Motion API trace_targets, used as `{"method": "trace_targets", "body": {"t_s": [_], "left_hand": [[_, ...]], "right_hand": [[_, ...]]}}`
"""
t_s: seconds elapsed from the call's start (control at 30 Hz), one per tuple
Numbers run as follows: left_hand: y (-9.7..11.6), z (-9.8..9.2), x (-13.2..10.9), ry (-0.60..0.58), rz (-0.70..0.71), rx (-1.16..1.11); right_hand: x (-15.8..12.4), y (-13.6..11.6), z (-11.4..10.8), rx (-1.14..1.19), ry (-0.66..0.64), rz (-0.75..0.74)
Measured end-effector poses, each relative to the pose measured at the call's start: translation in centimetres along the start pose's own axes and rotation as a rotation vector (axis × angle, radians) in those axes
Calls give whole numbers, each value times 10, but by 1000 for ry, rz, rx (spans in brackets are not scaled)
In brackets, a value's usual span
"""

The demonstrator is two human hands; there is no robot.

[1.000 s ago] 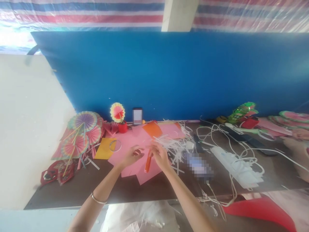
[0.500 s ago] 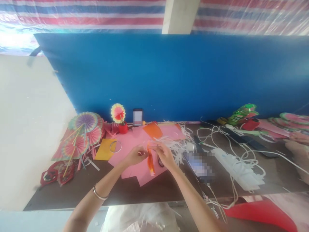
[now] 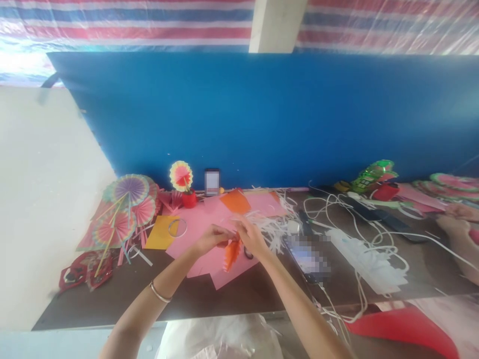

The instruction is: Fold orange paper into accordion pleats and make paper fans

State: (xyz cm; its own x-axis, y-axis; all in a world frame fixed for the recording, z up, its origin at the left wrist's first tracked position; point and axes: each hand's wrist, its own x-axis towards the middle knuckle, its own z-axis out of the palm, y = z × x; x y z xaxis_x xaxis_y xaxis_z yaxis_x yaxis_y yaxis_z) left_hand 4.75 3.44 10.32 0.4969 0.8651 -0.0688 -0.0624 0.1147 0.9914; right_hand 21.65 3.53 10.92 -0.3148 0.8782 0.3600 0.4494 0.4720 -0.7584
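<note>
Both my hands pinch a pleated piece of orange paper above the pink sheets in the middle of the table. My left hand is closed on its upper left side, and my right hand grips its upper end from the right. The folded edge hangs down in zigzags below my fingers, which hide its top. Under my right hand, a dark round loop shows in part. A flat orange sheet lies behind my hands, and a yellow sheet with a clear ring is to the left.
Pleated paper fans pile up at the left, beside a red pot holding a paper flower. White paper strips, a phone and tangled cables lie right of my hands. Another person's hand is at far right.
My hands have drawn together at the top of the orange paper. Its lower end has swung left, and its pleats now show more widely.
</note>
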Motion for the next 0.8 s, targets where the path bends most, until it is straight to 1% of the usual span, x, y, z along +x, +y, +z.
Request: {"method": "trace_targets", "body": {"t_s": [0.1,0.23,0.33,0.47,0.53,0.6,0.67,0.73,0.8], "left_hand": [[1,3,3,-39,27,-68],[-3,3,5,-76,81,-117],[-6,2,6,-93,62,-59],[-7,4,4,-81,58,50],[-6,7,2,-41,83,74],[-4,9,1,35,113,88],[-4,10,1,120,137,90],[-5,10,1,192,162,95],[-7,11,2,234,173,120]], "right_hand": [[5,-4,1,43,5,18],[8,-7,3,114,11,47],[11,-6,6,153,16,67],[16,-5,10,167,40,84],[15,-6,12,138,91,110],[9,-8,13,65,159,146],[1,-8,13,-16,187,162],[-9,-6,13,-37,137,168],[-17,-3,13,22,39,201]]}}
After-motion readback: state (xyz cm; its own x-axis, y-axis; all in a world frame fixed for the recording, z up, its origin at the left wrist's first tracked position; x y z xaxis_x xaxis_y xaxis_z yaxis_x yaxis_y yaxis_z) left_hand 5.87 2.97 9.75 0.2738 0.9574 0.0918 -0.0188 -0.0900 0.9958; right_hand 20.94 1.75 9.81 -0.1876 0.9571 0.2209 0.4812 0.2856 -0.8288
